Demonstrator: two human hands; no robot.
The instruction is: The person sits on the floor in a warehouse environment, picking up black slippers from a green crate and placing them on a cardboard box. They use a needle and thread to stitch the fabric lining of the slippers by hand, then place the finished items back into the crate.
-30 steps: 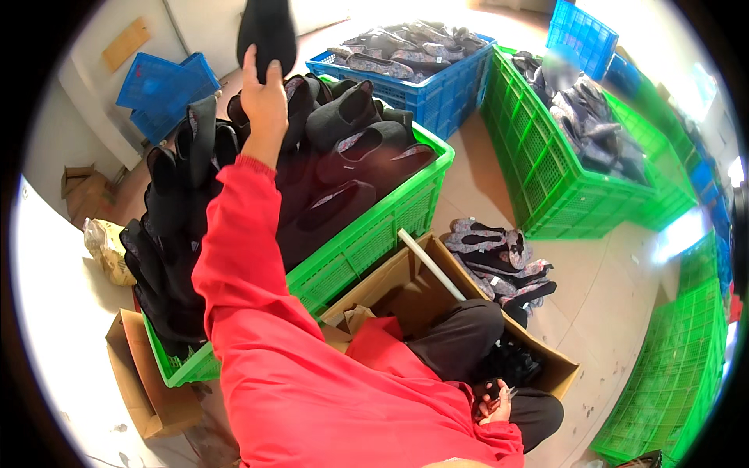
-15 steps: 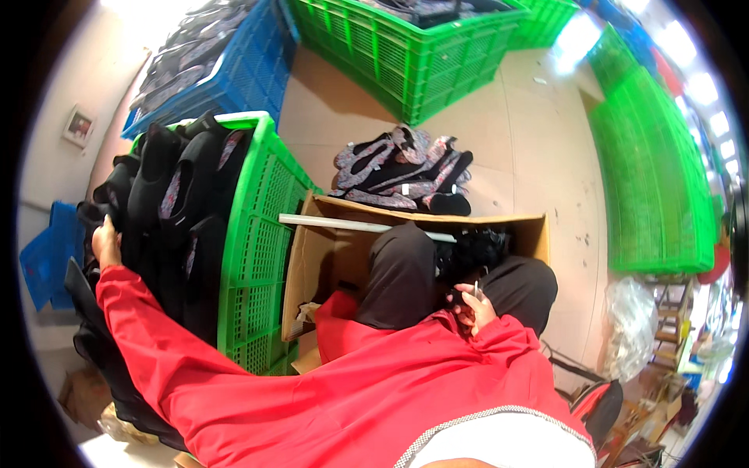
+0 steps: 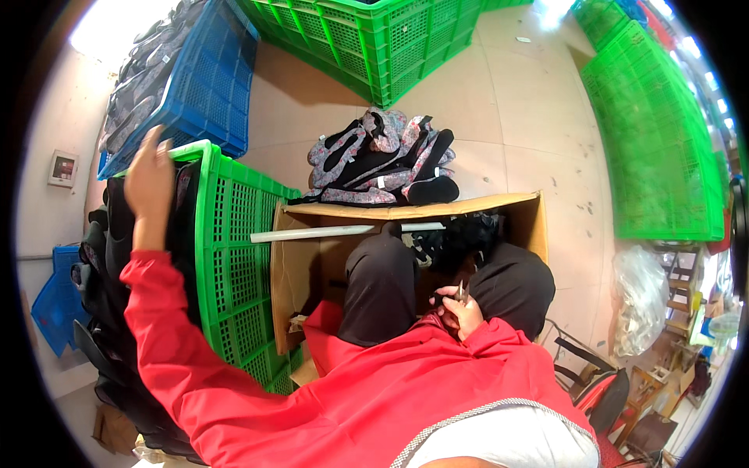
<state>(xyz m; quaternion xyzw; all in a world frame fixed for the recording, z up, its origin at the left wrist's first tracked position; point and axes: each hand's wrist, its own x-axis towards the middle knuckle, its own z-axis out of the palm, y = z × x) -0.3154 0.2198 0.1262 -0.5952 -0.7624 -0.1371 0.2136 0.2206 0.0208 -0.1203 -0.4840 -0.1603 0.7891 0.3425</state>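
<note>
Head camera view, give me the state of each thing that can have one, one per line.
Left hand: fingers extended, over the near green crate, nothing visible in it
Right hand: closed around a small metal tool
Near green crate: loaded with black shoes
Blue crate: loaded
Cardboard box: open
White rod: lying across the box
Patterned shoes: heaped on the floor

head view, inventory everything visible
near crate: one, green, left
shoes: many, black, near crate
shoe crate: one, blue, upper left
shoe pile: one, multicoloured, floor
box: one, brown, centre
rod: one, white, across box
far crates: several, green, top, right
bag: one, clear, right
bins: unclear, blue, far left
clutter: uncounted, mixed, lower right
tool: one, metallic, right hand
legs: two, black-trousered, centre
left hand: one, bare, over near crate
right hand: one, bare, centre
</note>
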